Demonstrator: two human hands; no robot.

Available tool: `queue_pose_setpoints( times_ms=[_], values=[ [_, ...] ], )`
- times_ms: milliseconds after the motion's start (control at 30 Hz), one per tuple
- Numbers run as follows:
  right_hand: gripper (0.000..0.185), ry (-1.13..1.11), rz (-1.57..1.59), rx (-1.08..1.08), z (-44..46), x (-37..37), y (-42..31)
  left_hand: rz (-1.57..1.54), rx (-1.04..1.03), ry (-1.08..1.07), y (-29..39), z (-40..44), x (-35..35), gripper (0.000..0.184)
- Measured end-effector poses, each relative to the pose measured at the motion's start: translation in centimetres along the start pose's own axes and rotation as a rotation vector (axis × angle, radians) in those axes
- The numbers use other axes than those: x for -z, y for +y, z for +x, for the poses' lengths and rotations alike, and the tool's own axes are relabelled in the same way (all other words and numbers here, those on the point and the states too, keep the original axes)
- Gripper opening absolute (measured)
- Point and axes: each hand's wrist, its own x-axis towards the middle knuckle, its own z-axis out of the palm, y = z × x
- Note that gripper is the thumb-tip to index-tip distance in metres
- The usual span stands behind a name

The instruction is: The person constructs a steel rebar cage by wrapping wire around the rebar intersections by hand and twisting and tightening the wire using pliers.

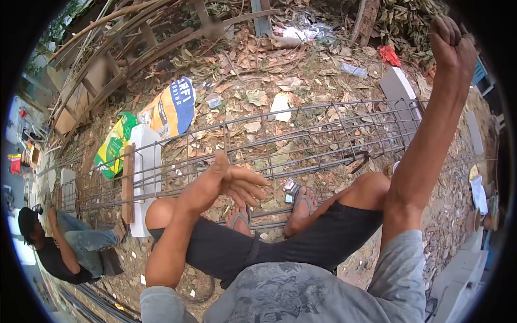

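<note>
My left hand (229,182) hangs over my lap, in front of the near bars of a long rebar cage (280,137). Its fingers are spread and nothing is in them. High at the upper right, my right hand (454,40) is raised on an outstretched arm, its fingers curled into a fist; whether something is inside cannot be seen. The cage lies across two light blocks, one at the left (145,177) and one at the right (401,99). A dark curved hooked tool or bar (360,161) rests on the cage near my knee.
A person (59,242) in a dark top and jeans sits at the far left. Behind the cage lie a blue and yellow sack (172,107), a green and yellow sack (117,145) and a red wrapper (389,55). A wooden frame (107,81) leans at the upper left.
</note>
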Motion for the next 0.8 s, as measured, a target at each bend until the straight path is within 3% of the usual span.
queue_pose_setpoints(
  times_ms=[67, 167, 200, 233, 267, 300, 333, 367, 400, 433, 467, 567, 633, 733, 800],
  values=[
    [0.032, -0.034, -0.044, -0.052, -0.6, -1.1, 0.4, -0.241, 0.161, -0.358, -2.3, 6.5, -4.3, 0.117],
    [0.021, -0.061, -0.131, -0.140, -3.7, -4.4, 3.1, -0.991, -0.115, -0.212, 1.3, 11.7, -8.3, 0.103],
    [0.025, -0.062, -0.177, -0.165, -5.5, -5.5, 3.3, -1.112, -0.213, -0.038, 2.9, 13.0, -7.7, 0.088],
    [0.036, -0.013, -0.365, -0.002, -7.1, -4.9, 2.5, -1.230, -0.305, 0.143, 4.3, 14.3, -6.5, 0.074],
    [0.031, 0.053, -0.464, 0.009, -8.5, -5.0, 1.5, -1.339, -0.392, 0.182, 4.6, 14.8, -3.8, 0.049],
    [0.026, 0.117, -0.556, 0.016, -9.8, -5.2, 0.7, -1.370, -0.453, 0.120, 3.7, 14.9, -0.2, 0.040],
    [0.023, 0.177, -0.640, 0.023, -10.9, -5.0, -0.1, -1.247, -0.521, 0.199, 4.8, 13.8, 1.8, 0.035],
    [0.042, 0.243, -0.868, 0.136, -12.3, -3.9, -1.1, -1.251, -0.492, 0.302, 7.1, 12.0, 2.1, 0.033],
    [0.041, 0.335, -0.945, 0.142, -13.0, -3.6, -0.8, -1.212, -0.489, 0.414, 8.5, 11.0, 2.8, 0.032],
    [0.041, 0.431, -1.018, 0.144, -13.7, -3.5, -0.3, -1.128, -0.533, 0.342, 7.4, 10.2, 5.9, 0.032],
    [0.040, 0.535, -1.089, 0.140, -14.3, -3.0, 0.3, -1.035, -0.518, 0.444, 7.6, 9.4, 6.8, 0.032],
    [0.031, 0.626, -1.244, 0.014, -16.3, 0.8, 5.6, -0.800, -0.467, 0.704, 7.6, 8.8, 8.1, 0.031],
    [0.028, 0.635, -1.411, -0.119, -18.7, 2.8, 10.6, -0.618, -0.468, 0.853, 5.8, 9.1, 9.0, 0.032],
    [0.024, 0.364, -1.748, -0.184, -24.0, 4.1, 18.5, -0.518, -0.262, 0.792, 1.3, 9.4, 8.3, 0.035],
    [0.023, 0.257, -1.751, -0.283, -27.3, 4.2, 23.3, -0.498, -0.101, 0.720, -1.5, 10.3, 5.9, 0.038]
  ],
)
